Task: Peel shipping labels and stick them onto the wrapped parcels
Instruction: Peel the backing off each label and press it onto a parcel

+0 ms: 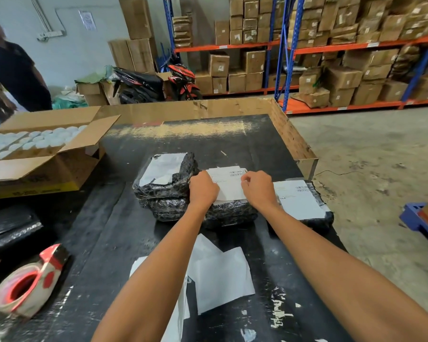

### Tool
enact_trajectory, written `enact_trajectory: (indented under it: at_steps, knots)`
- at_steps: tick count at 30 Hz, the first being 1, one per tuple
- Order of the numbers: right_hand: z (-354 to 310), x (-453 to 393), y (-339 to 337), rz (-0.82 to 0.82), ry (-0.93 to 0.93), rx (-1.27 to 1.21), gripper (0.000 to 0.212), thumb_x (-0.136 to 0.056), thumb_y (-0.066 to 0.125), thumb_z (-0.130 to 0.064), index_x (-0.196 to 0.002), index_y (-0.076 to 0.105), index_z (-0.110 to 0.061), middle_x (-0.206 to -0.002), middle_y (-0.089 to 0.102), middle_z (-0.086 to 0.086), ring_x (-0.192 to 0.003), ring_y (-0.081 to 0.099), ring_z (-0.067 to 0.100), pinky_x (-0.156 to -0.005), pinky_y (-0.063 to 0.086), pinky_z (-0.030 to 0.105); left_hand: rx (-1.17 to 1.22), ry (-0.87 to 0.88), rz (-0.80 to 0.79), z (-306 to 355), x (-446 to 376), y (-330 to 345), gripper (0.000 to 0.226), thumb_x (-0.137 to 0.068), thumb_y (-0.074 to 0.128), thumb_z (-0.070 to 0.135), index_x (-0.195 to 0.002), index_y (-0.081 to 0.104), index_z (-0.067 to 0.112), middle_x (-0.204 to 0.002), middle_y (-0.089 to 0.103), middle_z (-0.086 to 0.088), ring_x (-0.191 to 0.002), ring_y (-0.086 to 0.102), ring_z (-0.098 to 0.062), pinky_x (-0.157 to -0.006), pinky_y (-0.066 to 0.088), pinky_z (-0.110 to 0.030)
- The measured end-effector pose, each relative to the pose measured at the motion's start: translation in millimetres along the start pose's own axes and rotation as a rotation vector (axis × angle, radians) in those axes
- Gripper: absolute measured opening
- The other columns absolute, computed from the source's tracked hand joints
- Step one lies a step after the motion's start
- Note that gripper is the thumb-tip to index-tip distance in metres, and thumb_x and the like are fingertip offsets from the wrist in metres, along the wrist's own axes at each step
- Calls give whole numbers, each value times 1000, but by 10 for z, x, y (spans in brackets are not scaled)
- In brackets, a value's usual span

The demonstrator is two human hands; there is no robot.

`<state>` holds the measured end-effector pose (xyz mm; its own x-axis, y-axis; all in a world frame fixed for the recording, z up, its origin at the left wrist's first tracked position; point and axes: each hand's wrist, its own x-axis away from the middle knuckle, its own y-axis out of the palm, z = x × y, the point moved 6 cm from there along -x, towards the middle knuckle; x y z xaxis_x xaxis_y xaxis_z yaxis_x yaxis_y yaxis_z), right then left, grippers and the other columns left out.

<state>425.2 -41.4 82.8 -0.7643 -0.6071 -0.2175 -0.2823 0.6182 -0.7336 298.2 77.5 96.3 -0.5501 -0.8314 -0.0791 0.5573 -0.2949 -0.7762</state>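
- Centre of the frame: my left hand (203,187) and my right hand (257,187) meet over a white shipping label (229,183) that lies on top of the middle parcel (227,213), a bundle in black wrap.
- My left fingers are curled over the label's left edge and grip it; my right fingers (246,178) pinch its upper right part, just under the printed barcode.
- Left of centre: a second parcel (166,188) in black wrap, touching the middle one, carries a pale label (162,169) on its top (the print on it is too blurred to read).
- Right of centre: a third parcel (307,206) lies flat, just beside my right wrist, with its own white label (298,198) stuck on top.
- Lower centre: loose white backing sheets (220,280) lie on the black tabletop (232,144), partly hidden under my left forearm.
- Lower left: a red-and-white tape dispenser (27,285) rests on the tabletop.
- Upper left: an open cardboard box (42,154) holds rows of round white lids or caps (I cannot tell which).
- Upper right: shelves (331,45) stacked with cartons.
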Motion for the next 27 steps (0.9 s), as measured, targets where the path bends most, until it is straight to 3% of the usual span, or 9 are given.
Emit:
enact_trajectory:
  at_steps: [2, 5, 8, 12, 14, 16, 19, 23, 27]
  knots:
    - [0, -5, 2, -23, -6, 29, 27, -102, 55, -12, -120, 74, -8, -121, 69, 15, -101, 69, 29, -80, 52, 29, -9, -8, -21, 13, 6, 8, 3, -93, 52, -3, -92, 54, -2, -103, 63, -24, -80, 52, -29, -56, 37, -31]
    - [12, -16, 24, -67, -1, 71, 27, -101, 58, -12, -123, 72, -11, -128, 62, 15, -107, 66, 31, -79, 44, 26, -59, 8, -52, 48, 37, 6, 5, -94, 51, -2, -98, 54, -2, -112, 61, -28, -87, 56, -35, -64, 43, -38]
    - [15, -8, 34, -96, -5, 134, 24, -98, 60, -15, -118, 71, -19, -129, 55, 13, -115, 58, 32, -82, 47, 32, -146, 31, -91, 52, 42, 23, 20, -93, 48, -2, -113, 52, -7, -116, 60, -32, -103, 60, -46, -81, 52, -51]
    - [43, -30, -6, -109, -23, 198, 21, -95, 61, -26, -116, 67, -28, -130, 51, 6, -124, 46, 28, -91, 48, 38, -264, 73, -118, 68, -9, 99, 35, -95, 49, 3, -129, 41, -3, -131, 46, -30, -111, 53, -46, -92, 50, -50]
    - [41, -51, 17, -135, -58, 146, 28, -97, 60, -25, -124, 66, -29, -136, 50, 2, -127, 44, 26, -100, 46, 41, -335, 195, -83, 140, -54, 156, 40, -99, 48, 9, -138, 41, 1, -142, 38, -27, -122, 45, -44, -100, 45, -49]
    - [56, -72, 59, -156, -67, 105, 30, -99, 58, -27, -128, 66, -30, -142, 48, -1, -131, 43, 24, -104, 44, 43, -384, 321, -124, 171, -116, 287, 47, -106, 41, 23, -150, 36, 7, -157, 31, -20, -142, 31, -40, -115, 30, -50]
    - [114, -129, 153, -214, -20, 84, 34, -102, 52, -32, -135, 61, -33, -149, 45, 0, -133, 45, 26, -107, 44, 45, -429, 317, -274, 54, -237, 499, 56, -109, 26, 40, -158, 22, 15, -168, 12, -9, -155, 4, -32, -124, 5, -54]
    - [161, -276, 266, -291, 28, 104, 42, -105, 39, -40, -147, 47, -41, -157, 36, -1, -137, 45, 27, -108, 42, 47, -358, 256, -276, -5, -409, 545, 60, -108, 24, 43, -160, 18, 12, -169, 10, -9, -156, 0, -30, -123, 3, -51]
    - [123, -427, 353, -374, 56, 136, 47, -106, 28, -49, -152, 34, -46, -161, 32, 3, -139, 45, 32, -108, 40, 50, -300, 248, -286, -2, -498, 517, 59, -109, 29, 38, -157, 23, 5, -166, 20, -12, -155, 5, -32, -124, 8, -50]
